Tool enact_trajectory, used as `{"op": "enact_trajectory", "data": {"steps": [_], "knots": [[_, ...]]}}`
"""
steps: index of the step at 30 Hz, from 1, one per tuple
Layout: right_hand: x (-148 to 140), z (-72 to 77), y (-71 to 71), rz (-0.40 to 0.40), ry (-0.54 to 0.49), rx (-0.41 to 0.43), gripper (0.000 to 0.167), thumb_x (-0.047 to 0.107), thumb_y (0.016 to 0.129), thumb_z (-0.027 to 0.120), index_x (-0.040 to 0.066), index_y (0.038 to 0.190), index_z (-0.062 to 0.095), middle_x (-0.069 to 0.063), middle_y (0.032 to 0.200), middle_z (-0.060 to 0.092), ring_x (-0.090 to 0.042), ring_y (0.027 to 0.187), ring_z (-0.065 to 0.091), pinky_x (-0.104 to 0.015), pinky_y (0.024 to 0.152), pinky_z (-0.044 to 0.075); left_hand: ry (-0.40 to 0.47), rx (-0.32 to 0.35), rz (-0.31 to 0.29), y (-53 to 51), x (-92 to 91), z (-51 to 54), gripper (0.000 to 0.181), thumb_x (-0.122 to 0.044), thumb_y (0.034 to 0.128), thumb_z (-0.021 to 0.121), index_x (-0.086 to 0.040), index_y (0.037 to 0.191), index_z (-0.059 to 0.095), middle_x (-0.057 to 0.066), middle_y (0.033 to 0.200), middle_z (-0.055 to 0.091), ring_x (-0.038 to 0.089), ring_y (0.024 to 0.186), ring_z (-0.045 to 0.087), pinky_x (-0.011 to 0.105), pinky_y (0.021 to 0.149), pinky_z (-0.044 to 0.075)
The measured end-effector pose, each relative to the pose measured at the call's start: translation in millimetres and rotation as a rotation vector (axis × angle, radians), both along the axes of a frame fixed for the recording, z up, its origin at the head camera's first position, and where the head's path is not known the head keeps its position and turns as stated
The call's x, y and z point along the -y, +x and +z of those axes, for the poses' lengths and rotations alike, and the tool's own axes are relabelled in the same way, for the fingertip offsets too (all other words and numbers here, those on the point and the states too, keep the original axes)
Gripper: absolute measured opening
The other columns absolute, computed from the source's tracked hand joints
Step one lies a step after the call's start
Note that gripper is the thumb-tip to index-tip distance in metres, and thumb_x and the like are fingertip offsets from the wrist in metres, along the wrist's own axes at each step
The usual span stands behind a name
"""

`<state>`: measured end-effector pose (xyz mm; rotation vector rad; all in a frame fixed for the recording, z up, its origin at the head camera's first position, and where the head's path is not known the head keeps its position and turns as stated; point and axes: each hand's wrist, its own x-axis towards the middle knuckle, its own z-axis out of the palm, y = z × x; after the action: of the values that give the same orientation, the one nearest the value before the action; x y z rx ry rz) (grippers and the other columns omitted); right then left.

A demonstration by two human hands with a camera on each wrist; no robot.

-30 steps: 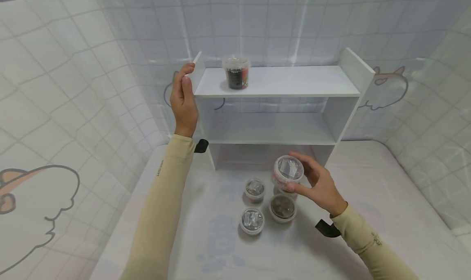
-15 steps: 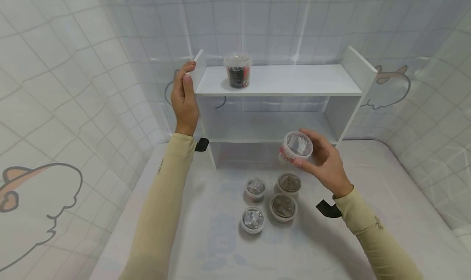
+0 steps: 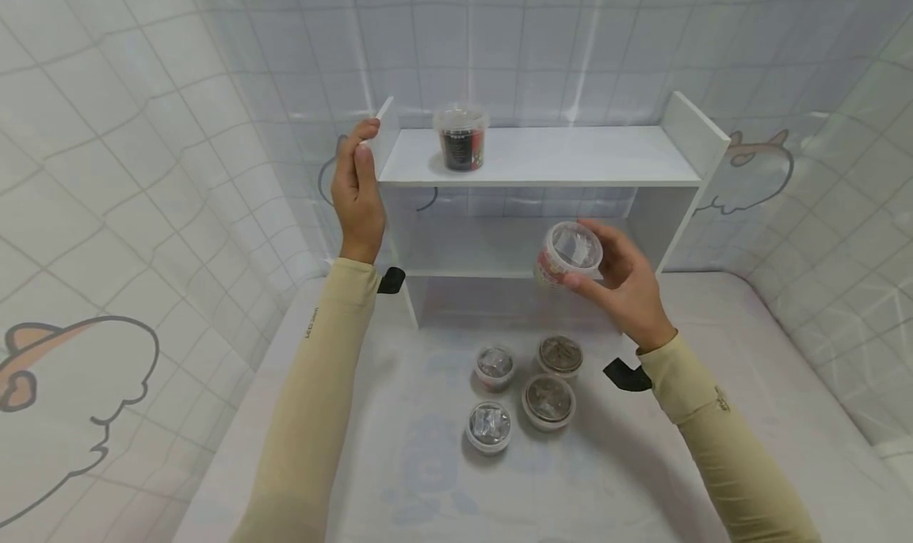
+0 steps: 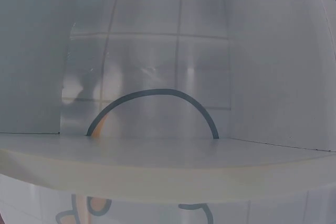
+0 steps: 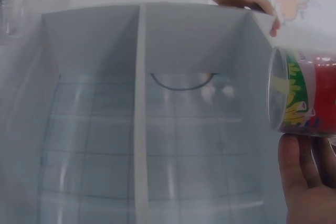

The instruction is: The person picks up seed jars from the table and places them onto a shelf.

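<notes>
My right hand (image 3: pixel 628 289) grips a clear plastic tub (image 3: pixel 572 246) with a lid and colourful label, thumb and fingers round its sides. It holds the tub tilted in the air before the middle shelf board. In the right wrist view, fingers (image 5: pixel 298 163) lie against the tub's red, green and white label (image 5: pixel 315 90). My left hand (image 3: pixel 359 202) rests against the left side panel of the white shelf unit (image 3: pixel 571 158), its fingers fairly straight near the panel's top. The left wrist view shows only the shelf unit's board (image 4: pixel 168 179) and panels.
A lidded tub with a dark label (image 3: pixel 462 143) stands on the top board at left. Several lidded tubs stand on the table in front: a small one (image 3: pixel 494 366), another small one (image 3: pixel 489 426), and two brownish ones (image 3: pixel 548 400). Tile-patterned sheets surround everything.
My right hand has lifted the tub off a brownish one in the back row and raised it to the middle shelf's height. The left hand has stayed at the side panel.
</notes>
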<state>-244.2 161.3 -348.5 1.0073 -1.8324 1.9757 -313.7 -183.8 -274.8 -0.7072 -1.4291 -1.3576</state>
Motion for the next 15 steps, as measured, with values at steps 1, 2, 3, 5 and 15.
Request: {"op": "enact_trajectory", "data": {"steps": [1,2,3,5,15], "knots": [[0.6,1.2,-1.8,0.002,-0.009,-0.004,0.068,-0.015,0.084,0.072,-0.002,0.146,0.048,-0.018,0.138,0.054,-0.028,0.124,0.053,-0.03,0.105,0.046,0.0,-0.001,0.0,0.0,-0.2,0.1,0.028,0.009,0.1059,0.035,0.017,0.122,0.056,0.03,0.131,0.058,0.031,0.133,0.051,0.044,0.117,0.035],[1.2,2.7,-3.7,0.0,-0.014,-0.011,0.068,-0.014,0.084,0.073,-0.002,0.146,0.048,-0.018,0.138,0.055,-0.028,0.124,0.053,-0.031,0.105,0.046,0.001,-0.003,-0.002,-0.2,-0.5,0.2,0.028,0.009,0.1058,0.035,0.017,0.122,0.056,0.03,0.13,0.058,0.03,0.133,0.051,0.044,0.117,0.035],[1.9,4.3,-5.1,0.0,-0.019,-0.018,0.067,-0.013,0.084,0.073,-0.002,0.146,0.048,-0.018,0.138,0.054,-0.028,0.125,0.053,-0.031,0.106,0.045,0.0,-0.006,-0.001,-0.5,-0.6,0.2,0.028,0.009,0.1058,0.035,0.017,0.122,0.056,0.029,0.13,0.059,0.03,0.133,0.052,0.045,0.117,0.035],[3.3,9.0,-7.3,-0.004,-0.029,-0.034,0.066,-0.012,0.084,0.074,-0.003,0.145,0.049,-0.019,0.138,0.055,-0.028,0.125,0.053,-0.031,0.107,0.044,0.0,-0.005,0.001,-1.1,-0.8,-0.1,0.028,0.009,0.1058,0.035,0.016,0.123,0.057,0.028,0.13,0.059,0.03,0.133,0.052,0.045,0.117,0.035],[7.2,30.6,-15.2,-0.023,-0.056,-0.112,0.068,-0.009,0.082,0.078,-0.002,0.144,0.051,-0.022,0.136,0.055,-0.032,0.121,0.054,-0.034,0.105,0.045,0.004,-0.009,-0.003,-2.3,-2.4,-0.5,0.029,0.009,0.1056,0.035,0.015,0.123,0.058,0.024,0.13,0.061,0.029,0.133,0.052,0.045,0.117,0.035]]}}
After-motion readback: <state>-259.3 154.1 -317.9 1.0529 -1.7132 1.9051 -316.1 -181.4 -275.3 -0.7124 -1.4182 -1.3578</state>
